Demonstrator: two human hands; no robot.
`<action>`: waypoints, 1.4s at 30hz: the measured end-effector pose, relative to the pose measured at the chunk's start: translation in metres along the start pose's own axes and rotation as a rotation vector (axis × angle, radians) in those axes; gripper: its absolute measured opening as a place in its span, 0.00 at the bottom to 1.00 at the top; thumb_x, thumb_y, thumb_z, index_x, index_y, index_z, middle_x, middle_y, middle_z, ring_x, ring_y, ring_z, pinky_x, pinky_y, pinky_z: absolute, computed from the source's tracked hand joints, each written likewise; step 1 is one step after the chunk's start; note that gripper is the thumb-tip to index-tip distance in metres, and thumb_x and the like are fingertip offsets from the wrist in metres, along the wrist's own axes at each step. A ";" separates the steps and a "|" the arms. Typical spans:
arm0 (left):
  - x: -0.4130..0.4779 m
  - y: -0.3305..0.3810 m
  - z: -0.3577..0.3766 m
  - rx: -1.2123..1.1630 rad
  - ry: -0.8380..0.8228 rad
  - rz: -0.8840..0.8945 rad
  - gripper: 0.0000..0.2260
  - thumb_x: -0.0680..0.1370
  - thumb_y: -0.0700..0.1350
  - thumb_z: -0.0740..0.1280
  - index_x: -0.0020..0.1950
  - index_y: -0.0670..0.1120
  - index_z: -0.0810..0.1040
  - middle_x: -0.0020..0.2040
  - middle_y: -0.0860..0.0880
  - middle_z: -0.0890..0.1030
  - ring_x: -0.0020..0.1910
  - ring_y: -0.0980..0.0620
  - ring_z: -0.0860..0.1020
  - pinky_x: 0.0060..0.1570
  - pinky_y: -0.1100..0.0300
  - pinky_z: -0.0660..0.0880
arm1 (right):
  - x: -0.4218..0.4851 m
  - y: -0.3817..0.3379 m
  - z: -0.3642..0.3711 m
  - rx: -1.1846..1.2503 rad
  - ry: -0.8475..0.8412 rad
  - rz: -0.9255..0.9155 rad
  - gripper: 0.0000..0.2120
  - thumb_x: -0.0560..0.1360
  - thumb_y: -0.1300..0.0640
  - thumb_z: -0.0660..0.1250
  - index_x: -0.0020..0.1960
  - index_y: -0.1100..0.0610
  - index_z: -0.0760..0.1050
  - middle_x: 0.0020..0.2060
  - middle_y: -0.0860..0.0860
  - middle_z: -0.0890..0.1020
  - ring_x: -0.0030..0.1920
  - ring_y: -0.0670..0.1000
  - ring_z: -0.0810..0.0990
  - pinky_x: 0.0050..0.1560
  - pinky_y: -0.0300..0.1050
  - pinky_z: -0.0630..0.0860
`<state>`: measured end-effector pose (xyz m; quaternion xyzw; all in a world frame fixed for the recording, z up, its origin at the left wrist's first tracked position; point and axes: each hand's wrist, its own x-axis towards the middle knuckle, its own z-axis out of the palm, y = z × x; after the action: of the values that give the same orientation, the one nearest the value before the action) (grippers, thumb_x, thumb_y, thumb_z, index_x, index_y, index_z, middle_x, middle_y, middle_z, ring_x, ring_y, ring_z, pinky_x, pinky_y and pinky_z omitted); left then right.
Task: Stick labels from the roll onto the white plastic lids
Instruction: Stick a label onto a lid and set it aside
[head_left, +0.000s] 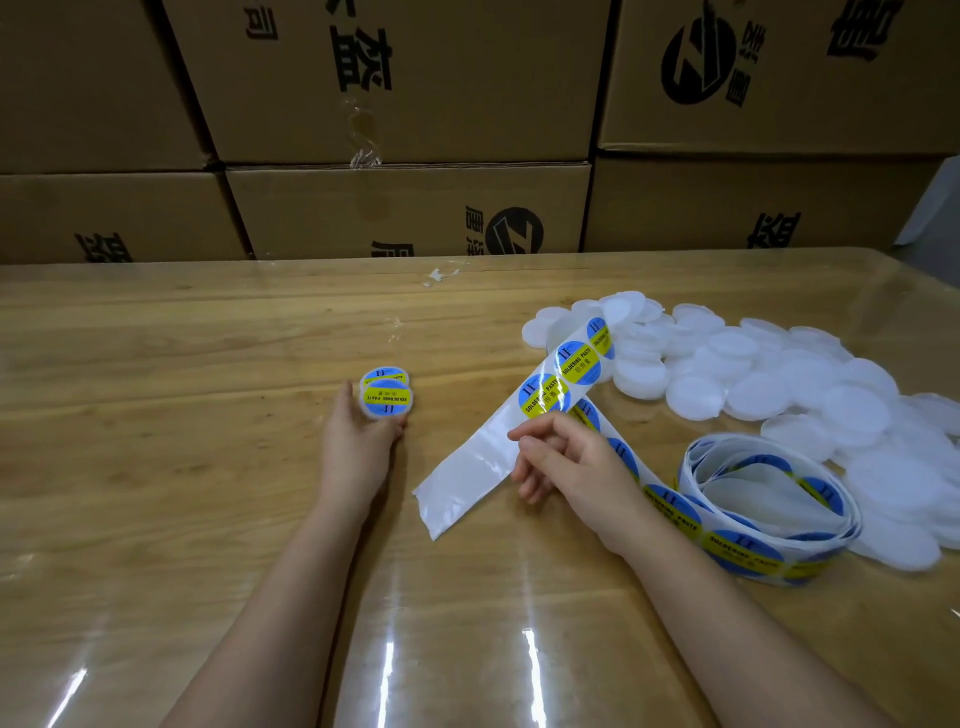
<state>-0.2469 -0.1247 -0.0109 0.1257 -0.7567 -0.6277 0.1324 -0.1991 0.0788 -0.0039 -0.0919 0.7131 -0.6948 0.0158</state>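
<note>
Head view, left hand: the left hand (358, 447) lies on the table left of centre, its thumb and fingers curled round a labelled lid (387, 400) that it grips by the edge.
Second lid: another labelled lid (384, 373) lies just behind the first one, touching it.
Right hand: the right hand (571, 467) has loosely bent fingers at the fold of the label strip (561, 379); I cannot tell if it pinches the strip or only touches it.
Strip: blue and yellow labels run far-right toward the pile; the empty backing (457, 483) lies flat to the near left.
Roll: the label roll (753, 556) lies loose, right of the right wrist.
Lids: plain white lids (779, 379) are heaped at the right, far side.
Surface: wooden table (182, 389) under shiny clear film.
Room: stacked cardboard boxes (405, 208) with black print behind the table.
</note>
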 end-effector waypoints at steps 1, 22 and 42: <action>0.000 0.000 -0.001 0.062 0.013 0.018 0.28 0.75 0.36 0.68 0.73 0.46 0.64 0.47 0.62 0.73 0.44 0.60 0.76 0.48 0.61 0.69 | 0.000 0.000 0.000 -0.003 0.001 0.002 0.06 0.79 0.66 0.60 0.48 0.60 0.75 0.30 0.50 0.80 0.29 0.48 0.78 0.31 0.39 0.75; -0.045 0.007 0.038 0.547 -0.376 0.457 0.24 0.73 0.55 0.65 0.68 0.48 0.72 0.60 0.50 0.79 0.59 0.49 0.74 0.61 0.51 0.68 | 0.000 0.005 0.002 -0.083 0.170 -0.021 0.10 0.79 0.60 0.61 0.40 0.58 0.75 0.26 0.48 0.78 0.27 0.46 0.74 0.31 0.39 0.72; -0.036 0.017 0.012 0.096 -0.550 0.149 0.18 0.65 0.43 0.61 0.48 0.59 0.81 0.48 0.42 0.82 0.44 0.53 0.77 0.47 0.58 0.73 | -0.008 0.003 0.006 -0.466 0.495 -0.386 0.06 0.76 0.57 0.62 0.44 0.47 0.69 0.32 0.49 0.75 0.32 0.47 0.72 0.33 0.44 0.69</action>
<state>-0.2181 -0.0978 0.0018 -0.0991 -0.8002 -0.5902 -0.0384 -0.1903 0.0739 -0.0076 -0.0552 0.8036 -0.5057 -0.3091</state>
